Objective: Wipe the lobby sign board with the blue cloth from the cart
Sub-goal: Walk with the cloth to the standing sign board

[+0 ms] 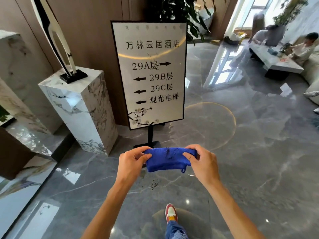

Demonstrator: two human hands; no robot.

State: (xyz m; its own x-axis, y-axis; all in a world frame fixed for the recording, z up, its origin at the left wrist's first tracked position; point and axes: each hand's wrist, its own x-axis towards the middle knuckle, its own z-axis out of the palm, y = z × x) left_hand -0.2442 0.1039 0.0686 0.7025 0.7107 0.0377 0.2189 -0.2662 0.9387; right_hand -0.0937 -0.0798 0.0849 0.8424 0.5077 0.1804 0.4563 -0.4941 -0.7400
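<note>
One blue cloth point(168, 159), folded into a thick band, is held in the air above the floor point(241, 169), stretched between two bare hands. The left hand point(132, 160) pinches the cloth's left end between thumb and fingers; the right hand point(202, 160) pinches its right end the same way. A small loop hangs from the cloth's lower right corner.

Just beyond the cloth stands one sign board point(151, 73), upright on a single black post point(150, 135) with a flat black base. Its pale face has a dark frame, rows of black characters, four black arrows and a blossom branch printed in the lower left corner. The cloth is not touching the board.

To the left of the board stands one white marble pedestal point(77, 107) carrying one black-and-white sculpture point(58, 44). A leafy plant point(179, 12) rises behind the board's top edge.

The floor is glossy grey marble with pale veins, reflecting windows and ceiling lights. Near the bottom edge shows one red-and-white shoe point(171, 213) below a blue jeans leg. At the far right, a seated person point(305, 47) is beside one low table point(276, 61).
</note>
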